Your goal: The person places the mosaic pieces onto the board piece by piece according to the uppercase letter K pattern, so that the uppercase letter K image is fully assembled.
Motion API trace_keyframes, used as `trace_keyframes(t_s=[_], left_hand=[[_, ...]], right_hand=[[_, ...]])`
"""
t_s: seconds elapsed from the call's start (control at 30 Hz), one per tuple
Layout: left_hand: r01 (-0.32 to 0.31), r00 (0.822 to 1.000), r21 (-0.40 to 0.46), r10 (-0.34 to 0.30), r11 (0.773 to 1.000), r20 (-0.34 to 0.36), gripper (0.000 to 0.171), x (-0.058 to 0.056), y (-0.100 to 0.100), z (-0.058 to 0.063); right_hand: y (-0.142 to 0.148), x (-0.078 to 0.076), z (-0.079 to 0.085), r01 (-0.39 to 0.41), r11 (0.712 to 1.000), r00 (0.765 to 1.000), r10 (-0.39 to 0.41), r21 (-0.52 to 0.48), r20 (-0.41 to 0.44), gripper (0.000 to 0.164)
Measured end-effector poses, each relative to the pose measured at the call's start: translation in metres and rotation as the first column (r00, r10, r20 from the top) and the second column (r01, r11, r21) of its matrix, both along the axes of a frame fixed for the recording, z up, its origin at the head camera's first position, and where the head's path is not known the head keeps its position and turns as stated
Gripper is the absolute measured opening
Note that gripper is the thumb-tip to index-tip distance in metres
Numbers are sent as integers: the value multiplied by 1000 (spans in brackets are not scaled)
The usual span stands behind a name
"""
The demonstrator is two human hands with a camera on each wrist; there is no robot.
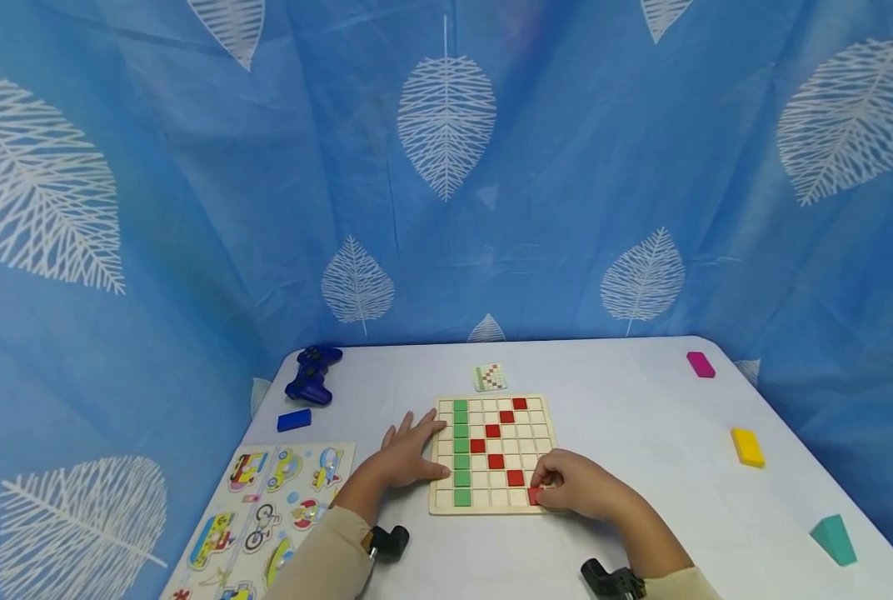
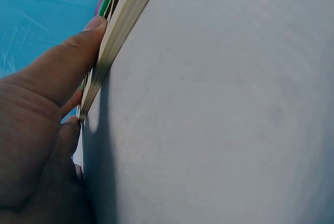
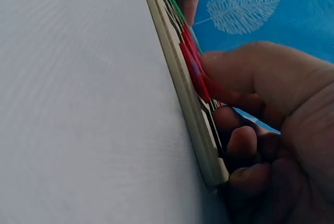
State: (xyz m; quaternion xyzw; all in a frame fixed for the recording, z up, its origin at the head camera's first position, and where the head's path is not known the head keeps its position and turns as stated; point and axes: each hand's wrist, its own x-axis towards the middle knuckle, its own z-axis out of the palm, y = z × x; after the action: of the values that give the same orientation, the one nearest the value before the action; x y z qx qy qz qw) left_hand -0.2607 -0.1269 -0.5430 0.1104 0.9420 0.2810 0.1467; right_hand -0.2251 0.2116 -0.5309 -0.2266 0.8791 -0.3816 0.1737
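Observation:
A wooden grid board (image 1: 495, 498) lies on the white table, with a column of green tiles (image 1: 461, 459) and red tiles (image 1: 496, 461) in slanting lines. My left hand (image 1: 409, 457) rests at its left edge, fingers spread and thumb touching the frame. At the lower right corner my right hand (image 1: 585, 485) pinches a red tile (image 1: 533, 496) between thumb and forefinger. The right wrist view shows that red tile (image 3: 194, 72) slightly tilted at the board's surface, its far side hidden. Behind the board lies a small pattern card (image 1: 489, 377).
A picture puzzle board (image 1: 266, 475) lies at the left, below a blue block (image 1: 294, 420) and a blue game controller (image 1: 313, 375). Along the right side are a pink block (image 1: 700, 364), a yellow block (image 1: 748, 447) and a teal block (image 1: 834, 539). Blue leaf-patterned cloth (image 1: 521, 250) hangs behind.

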Motion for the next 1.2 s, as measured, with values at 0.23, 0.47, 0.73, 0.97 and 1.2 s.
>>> trace_keyframes(t_s=[0.23, 0.47, 0.73, 0.97, 1.2], left_hand=[[-14, 1000, 6, 14, 1000, 4, 90, -2, 1, -1], [-11, 1000, 7, 11, 1000, 3, 90, -2, 1, -4], [-15, 1000, 13, 15, 1000, 0, 90, 1, 0, -4], [-3, 1000, 18, 3, 1000, -5, 91, 2, 4, -4], [-13, 1000, -3, 13, 1000, -8, 90, 1, 2, -2]], right_hand=[[1, -3, -3, 21, 999, 999, -20, -37, 28, 10], [5, -4, -9, 11, 999, 1000, -11, -42, 9, 10], [6, -2, -10, 12, 997, 1000, -10, -78, 23, 4], [10, 0, -12, 27, 998, 1000, -27, -63, 1, 4], [9, -1, -15, 47, 994, 999, -45, -98, 25, 6]])
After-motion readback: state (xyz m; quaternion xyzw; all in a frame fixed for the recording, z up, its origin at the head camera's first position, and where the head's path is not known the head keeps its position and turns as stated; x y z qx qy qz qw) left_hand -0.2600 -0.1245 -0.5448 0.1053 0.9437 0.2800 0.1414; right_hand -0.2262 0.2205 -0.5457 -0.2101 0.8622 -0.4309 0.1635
